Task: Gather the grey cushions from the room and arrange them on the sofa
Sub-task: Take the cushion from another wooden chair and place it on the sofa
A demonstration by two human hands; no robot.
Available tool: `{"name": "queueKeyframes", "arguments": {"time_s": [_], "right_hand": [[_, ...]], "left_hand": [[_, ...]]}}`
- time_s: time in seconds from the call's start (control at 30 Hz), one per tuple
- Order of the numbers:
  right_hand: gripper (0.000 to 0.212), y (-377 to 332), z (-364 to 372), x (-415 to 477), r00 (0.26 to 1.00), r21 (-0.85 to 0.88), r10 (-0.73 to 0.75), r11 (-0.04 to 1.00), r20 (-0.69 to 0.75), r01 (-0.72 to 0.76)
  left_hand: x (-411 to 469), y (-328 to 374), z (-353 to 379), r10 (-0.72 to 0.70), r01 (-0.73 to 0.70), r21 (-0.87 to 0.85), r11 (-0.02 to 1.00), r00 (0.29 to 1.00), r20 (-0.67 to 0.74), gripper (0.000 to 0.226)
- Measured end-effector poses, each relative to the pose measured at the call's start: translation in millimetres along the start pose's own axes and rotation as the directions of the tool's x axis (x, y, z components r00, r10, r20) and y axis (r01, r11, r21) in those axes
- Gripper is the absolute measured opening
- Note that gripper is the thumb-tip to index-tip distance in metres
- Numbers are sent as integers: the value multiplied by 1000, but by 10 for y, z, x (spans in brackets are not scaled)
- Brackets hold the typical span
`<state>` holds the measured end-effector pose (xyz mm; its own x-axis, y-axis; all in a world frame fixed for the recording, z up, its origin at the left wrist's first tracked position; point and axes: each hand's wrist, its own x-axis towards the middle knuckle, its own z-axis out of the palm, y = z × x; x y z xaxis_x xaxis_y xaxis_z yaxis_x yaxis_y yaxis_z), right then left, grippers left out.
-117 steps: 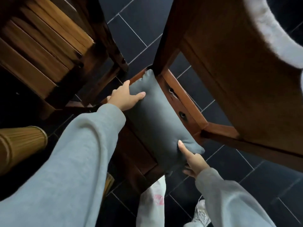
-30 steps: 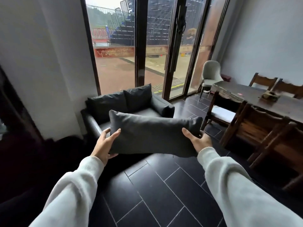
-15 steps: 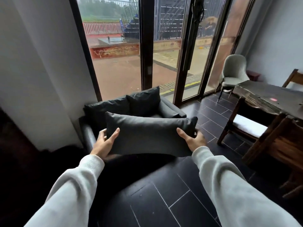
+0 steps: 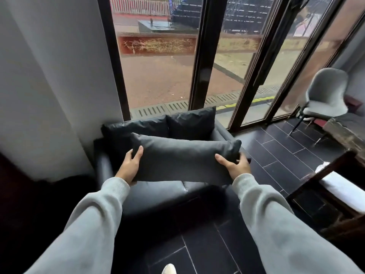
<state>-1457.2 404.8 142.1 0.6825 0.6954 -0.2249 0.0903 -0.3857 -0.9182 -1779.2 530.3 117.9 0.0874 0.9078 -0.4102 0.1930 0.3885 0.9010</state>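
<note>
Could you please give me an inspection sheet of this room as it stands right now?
Surface: dark sofa, seat bare at the front.
Job's things: long grey cushion held level above the seat; two dark cushions propped against the sofa back.
Clutter: nothing seen on the tiled floor.
Grippers: left hand and right hand grip the cushion's two ends.
Cables: nothing seen.
Surroundings: glass doors behind; grey chair and wooden table to the right.
</note>
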Motion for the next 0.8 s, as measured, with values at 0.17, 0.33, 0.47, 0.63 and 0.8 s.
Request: {"name": "queueKeyframes", "arguments": {"time_s": [0.17,0.33,0.47,0.63,0.8], "right_hand": [[81,-446,552,888,995,-86,-2,996,103,11],[78,-658,1305,1720,971,-175,-10,983,239,53],[71,-694,2199,2272,914,-263,22,960,405,94],[44,-555,3579,2926,787,-302,143,952,600,57],[27,-183,4836,3260,607,-411,275,907,745,94]], "left_hand": [[892,129,-180,-59,58,-34,998,998,-7,85],[1412,-80,-388,-119,119,-10,993,989,-82,56],[1623,-461,-582,-290,275,-108,955,943,-162,56],[1904,-980,-618,-512,430,-335,838,831,-216,45],[2189,-1474,-353,-710,413,-649,639,641,-291,40]]}}
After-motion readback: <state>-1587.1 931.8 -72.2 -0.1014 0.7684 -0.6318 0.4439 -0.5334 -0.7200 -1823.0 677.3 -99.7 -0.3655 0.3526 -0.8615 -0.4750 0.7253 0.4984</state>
